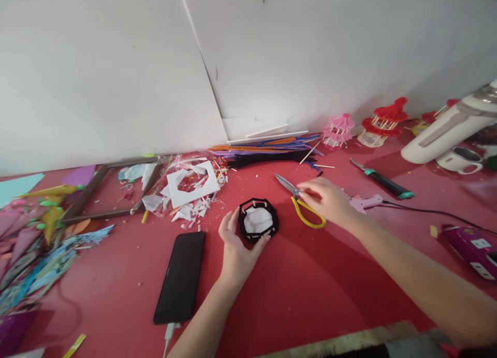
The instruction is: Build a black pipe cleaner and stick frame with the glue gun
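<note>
My left hand (237,249) curls round a small eight-sided craft frame (275,219), thumb at its near edge and fingers at its left side. The frame has black fuzzy edging, short pale posts and a white base, and sits on the red table. To its right, my right hand (326,200) is closed in a pinch at the pivot of a pair of scissors (287,184). Their blades point up and left, and one yellow handle loop shows below the fingers. The other loop is hidden by the hand.
A black phone (180,278) lies left of the frame. Behind are white foam scraps (174,192) and pipe cleaners (264,148). At the right are cutting pliers (388,184), a pink glue gun (367,203), a mug (458,161), a white flask (438,133) and small pavilions (382,125).
</note>
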The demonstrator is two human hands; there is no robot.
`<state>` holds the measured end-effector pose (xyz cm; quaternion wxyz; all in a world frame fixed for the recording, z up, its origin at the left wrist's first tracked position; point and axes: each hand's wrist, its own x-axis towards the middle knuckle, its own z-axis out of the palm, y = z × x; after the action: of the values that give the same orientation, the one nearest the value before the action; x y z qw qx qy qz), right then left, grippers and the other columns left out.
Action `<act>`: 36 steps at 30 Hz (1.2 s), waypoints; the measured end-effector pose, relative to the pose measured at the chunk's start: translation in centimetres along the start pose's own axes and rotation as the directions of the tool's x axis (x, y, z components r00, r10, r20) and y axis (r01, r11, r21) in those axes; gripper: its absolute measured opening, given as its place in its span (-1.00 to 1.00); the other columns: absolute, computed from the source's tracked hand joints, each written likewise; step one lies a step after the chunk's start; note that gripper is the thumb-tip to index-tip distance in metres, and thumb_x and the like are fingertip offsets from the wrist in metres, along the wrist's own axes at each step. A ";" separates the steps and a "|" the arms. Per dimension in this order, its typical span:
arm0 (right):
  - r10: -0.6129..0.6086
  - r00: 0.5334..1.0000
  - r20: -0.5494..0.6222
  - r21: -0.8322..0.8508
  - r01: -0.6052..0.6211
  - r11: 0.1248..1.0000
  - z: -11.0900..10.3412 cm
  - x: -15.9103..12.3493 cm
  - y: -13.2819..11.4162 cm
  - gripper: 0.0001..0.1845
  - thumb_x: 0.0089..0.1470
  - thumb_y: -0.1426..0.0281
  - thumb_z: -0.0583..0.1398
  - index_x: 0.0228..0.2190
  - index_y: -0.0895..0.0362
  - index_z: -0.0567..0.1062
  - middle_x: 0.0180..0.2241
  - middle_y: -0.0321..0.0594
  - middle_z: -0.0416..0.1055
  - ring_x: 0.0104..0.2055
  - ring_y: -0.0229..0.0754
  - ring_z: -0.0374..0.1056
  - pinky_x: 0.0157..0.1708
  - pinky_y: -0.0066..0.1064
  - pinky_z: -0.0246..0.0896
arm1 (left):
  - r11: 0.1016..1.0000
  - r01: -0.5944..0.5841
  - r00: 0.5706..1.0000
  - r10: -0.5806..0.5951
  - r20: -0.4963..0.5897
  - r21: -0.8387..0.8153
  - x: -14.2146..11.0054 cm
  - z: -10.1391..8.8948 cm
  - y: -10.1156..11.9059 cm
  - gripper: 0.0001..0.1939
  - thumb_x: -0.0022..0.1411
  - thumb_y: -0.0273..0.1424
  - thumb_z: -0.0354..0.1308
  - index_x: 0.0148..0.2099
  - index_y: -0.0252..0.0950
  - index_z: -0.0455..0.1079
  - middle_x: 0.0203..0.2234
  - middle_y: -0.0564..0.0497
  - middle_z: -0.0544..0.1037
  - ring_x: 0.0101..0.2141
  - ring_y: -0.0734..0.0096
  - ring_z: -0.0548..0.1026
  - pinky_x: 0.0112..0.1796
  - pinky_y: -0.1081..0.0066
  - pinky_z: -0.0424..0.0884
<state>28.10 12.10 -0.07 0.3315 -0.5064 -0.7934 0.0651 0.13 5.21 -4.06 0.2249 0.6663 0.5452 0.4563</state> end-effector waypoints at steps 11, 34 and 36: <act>0.010 0.958 0.287 -0.231 0.059 0.971 6.6 15.3 3.4 -0.61 0.26 0.23 0.20 0.05 0.14 0.43 0.07 -0.07 0.40 0.01 -0.09 0.41 -0.02 -0.11 0.41 | 0.999 -0.022 0.993 0.016 -0.121 -0.046 0.4 0.5 -0.6 -0.15 0.17 -0.27 0.33 0.32 -0.21 -0.13 0.33 -0.38 0.07 0.37 -0.09 0.09 0.29 -0.13 0.12; -0.100 0.983 0.151 -0.133 0.121 0.984 4.5 16.3 3.9 -0.62 0.26 0.23 0.20 0.04 0.15 0.43 0.05 -0.09 0.41 0.00 -0.09 0.42 -0.02 -0.10 0.41 | 0.997 -0.041 0.977 0.052 -0.208 0.058 0.5 0.4 -1.4 -0.02 0.00 -0.08 0.43 0.28 -0.22 -0.06 0.12 -0.26 0.19 0.08 -0.06 0.35 0.05 -0.12 0.36; -0.152 0.985 0.080 -0.081 0.158 0.984 3.3 16.4 2.6 -0.74 0.27 0.29 0.19 -0.06 0.15 0.50 -0.04 -0.11 0.46 -0.02 -0.10 0.41 0.02 -0.10 0.37 | 0.996 -0.022 0.973 0.040 -0.226 0.081 0.4 0.4 -1.4 -0.03 -0.03 -0.06 0.43 0.25 -0.24 -0.03 0.06 -0.22 0.21 -0.03 0.02 0.39 -0.03 -0.06 0.41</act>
<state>23.75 27.99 3.76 0.2838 -0.4544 -0.8441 0.0232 -0.26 6.09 -5.25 0.1277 0.6263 0.5744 0.5114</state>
